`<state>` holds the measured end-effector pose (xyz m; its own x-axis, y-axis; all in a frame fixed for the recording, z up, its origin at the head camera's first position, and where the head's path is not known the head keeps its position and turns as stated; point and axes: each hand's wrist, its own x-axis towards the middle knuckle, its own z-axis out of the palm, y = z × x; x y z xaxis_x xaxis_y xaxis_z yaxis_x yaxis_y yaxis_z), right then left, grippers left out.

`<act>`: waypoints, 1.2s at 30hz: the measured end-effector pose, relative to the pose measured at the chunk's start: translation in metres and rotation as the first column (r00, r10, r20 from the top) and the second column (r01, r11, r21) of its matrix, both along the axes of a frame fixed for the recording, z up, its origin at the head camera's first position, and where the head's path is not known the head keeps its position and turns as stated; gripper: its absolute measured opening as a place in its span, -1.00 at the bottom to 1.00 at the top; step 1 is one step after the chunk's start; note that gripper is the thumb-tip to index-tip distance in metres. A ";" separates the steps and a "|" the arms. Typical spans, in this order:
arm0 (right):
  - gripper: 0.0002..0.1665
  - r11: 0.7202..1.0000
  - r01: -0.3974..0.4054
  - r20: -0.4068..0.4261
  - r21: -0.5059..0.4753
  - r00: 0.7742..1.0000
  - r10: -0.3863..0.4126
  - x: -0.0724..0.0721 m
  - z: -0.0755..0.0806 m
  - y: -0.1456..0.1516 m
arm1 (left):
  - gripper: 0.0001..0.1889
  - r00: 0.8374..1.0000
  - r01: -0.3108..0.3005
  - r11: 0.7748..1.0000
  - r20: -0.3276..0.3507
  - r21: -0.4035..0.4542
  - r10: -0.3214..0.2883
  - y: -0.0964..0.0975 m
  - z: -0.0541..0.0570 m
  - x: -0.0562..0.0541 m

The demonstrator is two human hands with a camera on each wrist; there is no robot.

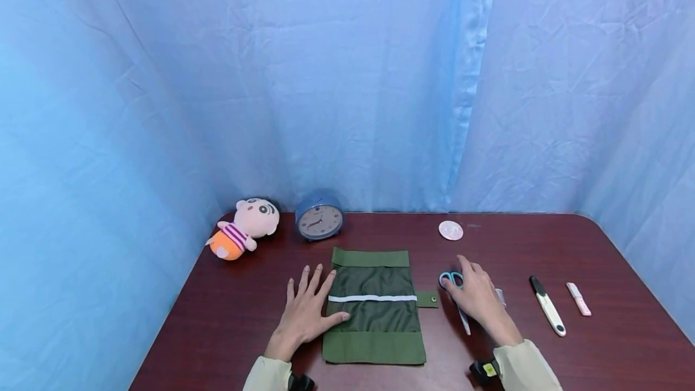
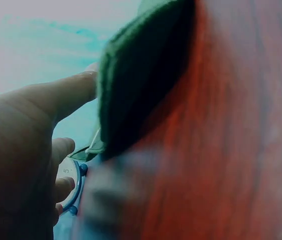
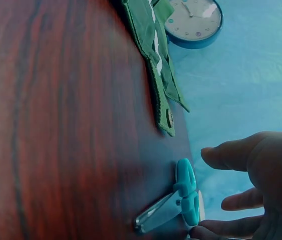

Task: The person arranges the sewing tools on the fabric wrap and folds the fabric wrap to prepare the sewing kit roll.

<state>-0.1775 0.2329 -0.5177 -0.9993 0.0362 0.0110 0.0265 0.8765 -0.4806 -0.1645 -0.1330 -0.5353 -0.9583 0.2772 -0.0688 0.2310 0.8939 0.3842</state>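
A green fabric roll-up pouch (image 1: 374,349) lies unrolled on the table, with a white elastic band (image 1: 374,298) across its middle and a snap strap (image 1: 427,299) on its right. My left hand (image 1: 308,309) is spread at the pouch's left edge, the thumb over the fabric. Over a pair of scissors with turquoise handles (image 1: 452,279) hovers my right hand (image 1: 478,294), its fingers loosely bent. In the right wrist view the thumb stands apart from the scissors (image 3: 186,192); the lower fingers are close to the handles, and contact is unclear.
A plush doll (image 1: 244,228) and a blue alarm clock (image 1: 320,219) stand at the back left. At the back right lies a shiny round disc (image 1: 451,230). A black-and-white long tool (image 1: 548,306) and a small pink-and-white stick (image 1: 578,299) lie right. A whitish item (image 1: 501,297) is half hidden behind my right hand.
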 end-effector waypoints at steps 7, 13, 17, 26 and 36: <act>-0.15 1.000 0.000 -0.015 0.027 1.000 0.000 0.000 -0.003 -0.001 | -0.02 0.999 -0.004 1.000 0.042 0.022 0.004 0.000 -0.003 -0.001; -0.21 0.999 0.006 -0.050 0.040 0.999 -0.004 0.000 -0.006 -0.002 | -0.03 0.999 -0.004 1.000 0.052 0.023 0.003 -0.001 -0.006 0.000; -0.25 0.999 0.018 -0.074 0.045 0.997 -0.015 0.000 -0.010 -0.002 | -0.04 0.999 0.004 1.000 0.043 0.015 -0.005 -0.002 -0.010 0.000; -0.30 0.999 0.040 -0.072 0.010 0.997 -0.039 -0.001 -0.015 0.001 | -0.03 0.999 0.009 1.000 0.047 -0.007 -0.009 -0.002 -0.014 0.000; -0.31 0.998 0.070 -0.036 0.008 0.997 -0.069 -0.004 -0.010 0.001 | -0.04 0.999 0.008 1.000 0.037 -0.024 -0.007 -0.001 -0.017 0.000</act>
<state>-0.1818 0.2341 -0.5279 -0.9933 0.1053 0.0469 0.0706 0.8775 -0.4744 -0.1644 -0.1343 -0.5519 -0.9530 0.2820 -0.1105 0.2237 0.9013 0.3710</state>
